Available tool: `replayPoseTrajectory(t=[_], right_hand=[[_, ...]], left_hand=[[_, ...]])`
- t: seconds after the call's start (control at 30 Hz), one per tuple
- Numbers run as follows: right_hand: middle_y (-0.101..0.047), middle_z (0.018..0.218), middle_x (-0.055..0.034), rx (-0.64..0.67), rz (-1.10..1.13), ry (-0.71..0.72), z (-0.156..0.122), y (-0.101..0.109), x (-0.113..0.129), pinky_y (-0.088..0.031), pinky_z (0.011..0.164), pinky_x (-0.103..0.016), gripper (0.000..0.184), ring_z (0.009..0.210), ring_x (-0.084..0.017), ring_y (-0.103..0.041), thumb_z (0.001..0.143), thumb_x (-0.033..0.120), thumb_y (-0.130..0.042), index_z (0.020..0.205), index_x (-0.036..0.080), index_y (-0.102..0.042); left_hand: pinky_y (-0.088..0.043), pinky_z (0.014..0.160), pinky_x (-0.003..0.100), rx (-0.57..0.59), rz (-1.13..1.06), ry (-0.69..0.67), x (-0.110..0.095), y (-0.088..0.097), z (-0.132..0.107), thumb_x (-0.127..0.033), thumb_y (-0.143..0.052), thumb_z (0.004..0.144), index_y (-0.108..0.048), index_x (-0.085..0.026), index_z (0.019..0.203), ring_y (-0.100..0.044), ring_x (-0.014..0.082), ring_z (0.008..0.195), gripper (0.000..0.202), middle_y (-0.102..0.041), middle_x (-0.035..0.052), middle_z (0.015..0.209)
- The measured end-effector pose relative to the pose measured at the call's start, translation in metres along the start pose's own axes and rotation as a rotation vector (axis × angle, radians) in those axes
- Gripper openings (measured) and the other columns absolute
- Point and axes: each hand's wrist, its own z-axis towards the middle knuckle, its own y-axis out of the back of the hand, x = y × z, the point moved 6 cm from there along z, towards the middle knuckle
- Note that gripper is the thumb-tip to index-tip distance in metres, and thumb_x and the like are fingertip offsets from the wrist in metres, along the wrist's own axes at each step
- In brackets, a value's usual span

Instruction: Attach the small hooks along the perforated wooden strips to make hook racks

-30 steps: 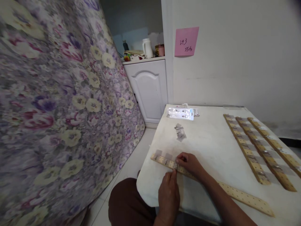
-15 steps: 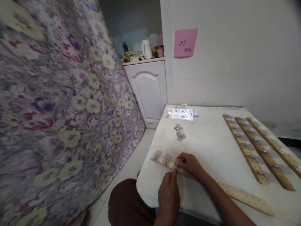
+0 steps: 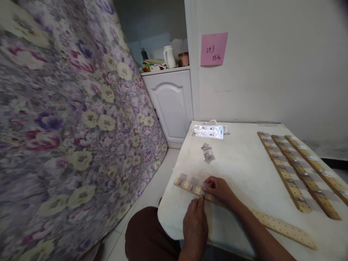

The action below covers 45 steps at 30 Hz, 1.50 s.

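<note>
A pale wooden strip with rows of small holes lies slantwise along the near side of the table. Near its left end, two small metal pieces with clear square tabs sit on it. My right hand is closed over the strip, pinching what looks like another clear tab between thumb and fingers. Just below, my left hand is closed, its thumb and forefinger pressed at the strip's near edge on a small metal piece. The fingers hide most of that piece.
Loose metal pieces with clear tabs lie in a small pile on the white table. Behind them is a clear blister pack. Several filled wooden strips lie at the right. A floral curtain hangs at the left.
Both hands stay at the same spot on the strip, with only a very slight shift of the fingers. Nothing else has visibly moved.
</note>
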Motion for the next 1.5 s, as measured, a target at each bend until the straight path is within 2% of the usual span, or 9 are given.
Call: replayPoseTrajectory(t=[0.37,0.67,0.83,0.97,1.13,1.2,1.27,1.4,1.5], right_hand=[[-0.063,0.068,0.0016,0.016,0.108,-0.058,0.007,-0.003,-0.01,-0.041,0.059,-0.024,0.03,0.061,-0.014,-0.056,0.059,0.027,-0.072,0.086,0.018,-0.064],[-0.063,0.068,0.0006,0.02,0.193,-0.041,0.007,-0.001,-0.01,-0.042,0.059,-0.024,0.028,0.063,-0.014,-0.057,0.058,0.028,-0.074,0.081,0.016,-0.063],[-0.061,0.064,0.0009,-0.025,0.268,-0.039,0.002,0.005,-0.011,-0.04,0.056,-0.024,0.021,0.058,-0.013,-0.054,0.068,0.034,-0.065,0.078,0.016,-0.062],[-0.058,0.06,0.0027,-0.034,0.29,-0.052,0.008,0.019,-0.015,-0.037,0.05,-0.023,0.02,0.051,-0.011,-0.049,0.073,0.035,-0.057,0.079,0.017,-0.061],[-0.061,0.065,0.0006,-0.217,0.111,-0.016,0.031,0.058,-0.015,-0.04,0.058,-0.025,0.016,0.063,-0.015,-0.054,0.07,0.028,-0.055,0.078,0.017,-0.063],[-0.062,0.066,-0.0002,-0.242,0.082,-0.01,0.036,0.063,-0.012,-0.041,0.061,-0.026,0.016,0.065,-0.016,-0.055,0.07,0.027,-0.054,0.078,0.017,-0.064],[-0.063,0.067,-0.0008,-0.189,0.088,0.01,0.036,0.057,-0.008,-0.041,0.061,-0.026,0.017,0.065,-0.016,-0.055,0.072,0.028,-0.053,0.078,0.017,-0.065],[-0.066,0.069,-0.0026,0.019,0.116,0.061,0.023,0.026,0.004,-0.041,0.06,-0.025,0.02,0.065,-0.016,-0.057,0.074,0.031,-0.056,0.078,0.016,-0.067],[-0.066,0.068,-0.0032,0.063,0.088,0.042,0.014,0.011,0.008,-0.039,0.057,-0.024,0.02,0.063,-0.016,-0.057,0.073,0.032,-0.059,0.078,0.015,-0.068]], left_hand=[[-0.052,0.077,0.029,0.009,0.034,0.006,-0.001,0.0,0.003,-0.005,-0.037,0.085,-0.047,-0.019,0.127,-0.057,0.0172,0.09,0.045,-0.058,0.0072,0.099],[-0.05,0.084,0.029,0.057,-0.029,0.041,0.002,-0.001,0.002,-0.003,-0.037,0.081,-0.047,-0.02,0.129,-0.056,0.0179,0.098,0.051,-0.057,0.008,0.105],[-0.049,0.085,0.028,0.042,-0.035,0.047,0.004,-0.001,0.0,-0.002,-0.037,0.08,-0.044,-0.019,0.131,-0.056,0.0179,0.099,0.054,-0.058,0.0082,0.106],[-0.051,0.082,0.029,-0.019,-0.033,0.038,0.007,-0.001,-0.001,-0.004,-0.037,0.081,-0.048,-0.019,0.125,-0.058,0.0178,0.096,0.048,-0.059,0.0073,0.104],[-0.051,0.083,0.029,-0.079,-0.044,0.014,0.008,-0.001,-0.001,-0.005,-0.037,0.082,-0.05,-0.018,0.12,-0.059,0.0177,0.098,0.042,-0.059,0.0081,0.105],[-0.051,0.084,0.029,-0.056,-0.047,0.026,0.009,-0.003,-0.001,-0.005,-0.036,0.083,-0.05,-0.016,0.121,-0.058,0.0178,0.099,0.042,-0.06,0.0089,0.106],[-0.051,0.085,0.03,-0.011,-0.042,0.051,0.01,-0.005,-0.001,-0.006,-0.035,0.084,-0.047,-0.014,0.125,-0.058,0.0181,0.1,0.044,-0.059,0.0098,0.107],[-0.05,0.086,0.028,0.046,-0.032,0.086,0.01,-0.007,0.0,-0.006,-0.031,0.086,-0.044,-0.014,0.131,-0.058,0.0173,0.1,0.048,-0.059,0.0106,0.109],[-0.048,0.088,0.028,0.081,-0.028,0.077,0.008,-0.005,0.001,-0.005,-0.032,0.084,-0.043,-0.015,0.133,-0.056,0.0175,0.102,0.051,-0.059,0.0102,0.11]])
